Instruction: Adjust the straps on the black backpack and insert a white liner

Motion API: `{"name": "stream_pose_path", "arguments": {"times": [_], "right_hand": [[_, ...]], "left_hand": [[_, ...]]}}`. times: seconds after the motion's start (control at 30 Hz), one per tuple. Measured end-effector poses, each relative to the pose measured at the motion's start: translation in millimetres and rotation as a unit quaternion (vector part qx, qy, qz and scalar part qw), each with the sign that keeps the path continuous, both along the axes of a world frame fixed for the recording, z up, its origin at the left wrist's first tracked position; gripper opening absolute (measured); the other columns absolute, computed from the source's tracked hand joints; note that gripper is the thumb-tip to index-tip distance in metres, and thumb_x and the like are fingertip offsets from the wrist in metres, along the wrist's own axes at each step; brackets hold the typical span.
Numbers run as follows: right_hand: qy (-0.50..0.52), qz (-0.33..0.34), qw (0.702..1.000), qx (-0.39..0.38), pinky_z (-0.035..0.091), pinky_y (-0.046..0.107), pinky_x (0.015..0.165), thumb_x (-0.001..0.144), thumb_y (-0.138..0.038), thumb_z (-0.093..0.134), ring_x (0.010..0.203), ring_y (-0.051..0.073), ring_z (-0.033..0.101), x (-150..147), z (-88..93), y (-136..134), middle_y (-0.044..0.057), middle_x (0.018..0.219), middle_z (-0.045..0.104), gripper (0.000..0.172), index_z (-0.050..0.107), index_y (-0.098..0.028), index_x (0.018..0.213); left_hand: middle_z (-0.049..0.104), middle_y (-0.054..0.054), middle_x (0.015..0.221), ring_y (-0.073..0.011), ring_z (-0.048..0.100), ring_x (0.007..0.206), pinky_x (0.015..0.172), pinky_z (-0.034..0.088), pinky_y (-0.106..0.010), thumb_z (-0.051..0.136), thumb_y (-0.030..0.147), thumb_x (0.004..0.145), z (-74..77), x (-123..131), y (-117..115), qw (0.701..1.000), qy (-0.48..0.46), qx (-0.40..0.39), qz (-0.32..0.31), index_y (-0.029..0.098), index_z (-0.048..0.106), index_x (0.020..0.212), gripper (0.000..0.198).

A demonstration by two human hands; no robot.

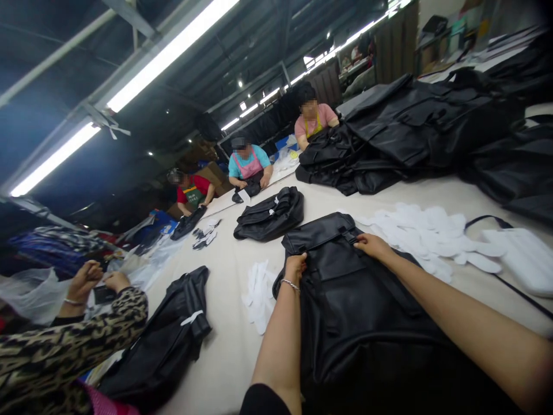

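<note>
My left hand [296, 266] and my right hand [372, 244] both rest on the far, upper edge of the large black faux-leather backpack [358, 305], which lies flat on the pale cream tabletop [224, 288] directly in front of me. The left fingers are curled closed over the bag's left top corner; the right fingers are pinched shut on the edge near the black strap loop [348, 233]. A thin silver bracelet [290, 284] sits on my left wrist.

Procedure, in my judgement: keep both grips level and evenly spaced, draw the top edge taut so the flap lies without creases, and avoid dragging the body across the tabletop, since the coating looks prone to scuffing.

Material notes: the backpack skin is smooth and matte with a faint sheen, soft enough to dent under my forearms. To the right lies a spread of flat white oval inserts [427, 236]; a smaller stack of white pieces [259, 291] lies left. A second folded black bag [270, 214] sits beyond, well apart.
</note>
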State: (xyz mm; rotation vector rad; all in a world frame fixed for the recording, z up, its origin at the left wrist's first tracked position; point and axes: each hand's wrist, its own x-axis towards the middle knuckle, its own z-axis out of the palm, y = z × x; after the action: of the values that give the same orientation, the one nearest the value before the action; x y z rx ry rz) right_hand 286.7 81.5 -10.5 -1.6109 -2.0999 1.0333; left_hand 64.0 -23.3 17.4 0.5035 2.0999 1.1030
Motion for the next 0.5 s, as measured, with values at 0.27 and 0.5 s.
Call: {"name": "stream_pose_path", "arguments": {"times": [0.27, 0.5], "right_hand": [[-0.021, -0.069, 0.997, 0.016, 0.041, 0.027, 0.065, 0.07, -0.029, 0.051, 0.085, 0.02, 0.057, -6, -23.7, 0, 0.005, 0.091, 0.063, 0.027, 0.06, -0.019, 0.093], [0.007, -0.078, 0.995, 0.062, 0.041, 0.025, 0.071, 0.072, -0.023, 0.048, 0.083, 0.016, 0.057, -5, -19.1, -12, 0.004, 0.089, 0.063, 0.034, 0.053, -0.016, 0.105]], "left_hand": [[0.061, -0.008, 0.091, -0.0216, 0.053, 0.097, 0.083, 0.037, -0.031, 0.065, 0.022, 0.063, -24.1, 9, 3, 0.979, 0.203, -0.008, -0.01, 0.022, 0.047, 0.096, 0.037], [0.058, -0.011, 0.095, -0.0244, 0.054, 0.094, 0.079, 0.038, -0.033, 0.06, 0.027, 0.068, -20.5, 25, -1, 0.953, 0.295, -0.035, -0.05, 0.022, 0.045, 0.103, 0.038]]}}
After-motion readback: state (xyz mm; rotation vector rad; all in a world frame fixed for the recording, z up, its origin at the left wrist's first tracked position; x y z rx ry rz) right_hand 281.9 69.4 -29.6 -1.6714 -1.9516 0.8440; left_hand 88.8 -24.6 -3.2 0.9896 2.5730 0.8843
